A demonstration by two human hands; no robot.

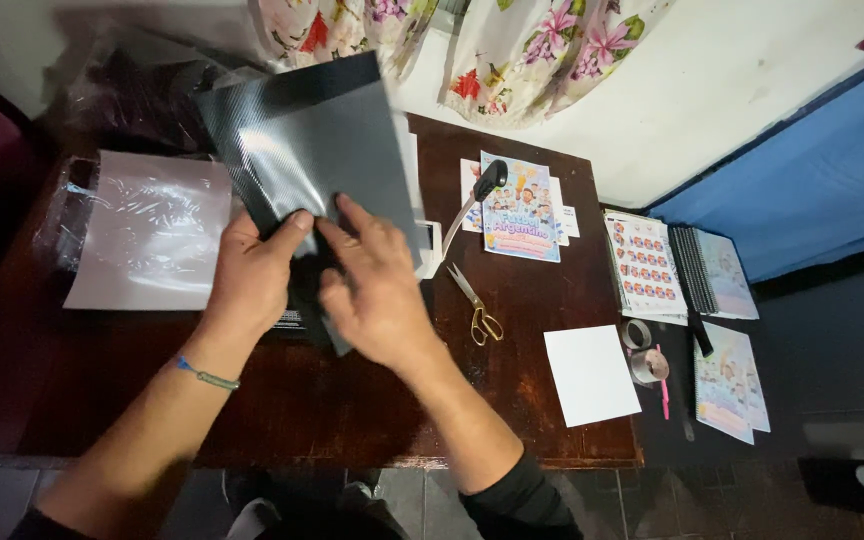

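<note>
Two hands grip one dark sheet over the tabletop [352, 420]
Head view: left hand [252, 275] and right hand [377, 290] both pinch the black plastic sheet [322, 150], tilted up above the tabletop's middle; scissors [477, 305] lie just right, white paper [590, 375] further right

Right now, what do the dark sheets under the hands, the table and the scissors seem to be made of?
The dark sheets look like thin plastic: a fine ribbed texture and a soft sheen, and they flex; both the left hand and the right hand press on them. The table seems varnished wood, reddish-brown with worn patches. The scissors look metal, with pale blades and gold-toned handles.
</note>
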